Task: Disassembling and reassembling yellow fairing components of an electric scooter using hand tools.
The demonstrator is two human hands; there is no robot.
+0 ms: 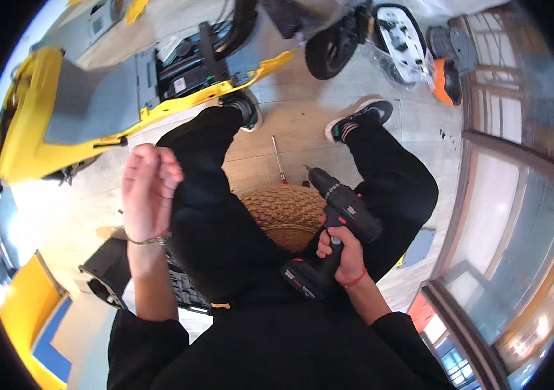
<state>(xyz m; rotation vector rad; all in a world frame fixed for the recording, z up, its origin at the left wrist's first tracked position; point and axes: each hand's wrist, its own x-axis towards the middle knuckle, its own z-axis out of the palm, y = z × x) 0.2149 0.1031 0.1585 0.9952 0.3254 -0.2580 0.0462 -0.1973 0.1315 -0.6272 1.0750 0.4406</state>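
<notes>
My right hand (345, 253) is wrapped round the handle of a black cordless drill (348, 211). The drill lies over my right thigh, its chuck pointing up and away to the left, with its battery at the near end. Raised above my left knee, my left hand (150, 195) has its fingers curled together; whatever they may pinch is too small to make out. Between my feet a screwdriver (279, 159) with a thin shaft and red handle lies on the floor. Beyond my left leg stands a yellow and grey scooter body (101, 97) with dark inner parts exposed.
A woven stool (283, 205) is under me, between my legs. A black wheel (334, 49) stands ahead. Farther right are a white tray of small black parts (400, 45) and an orange-and-black object (446, 81). Glass panels (511, 208) line the right. Left behind sits a dark box (109, 266).
</notes>
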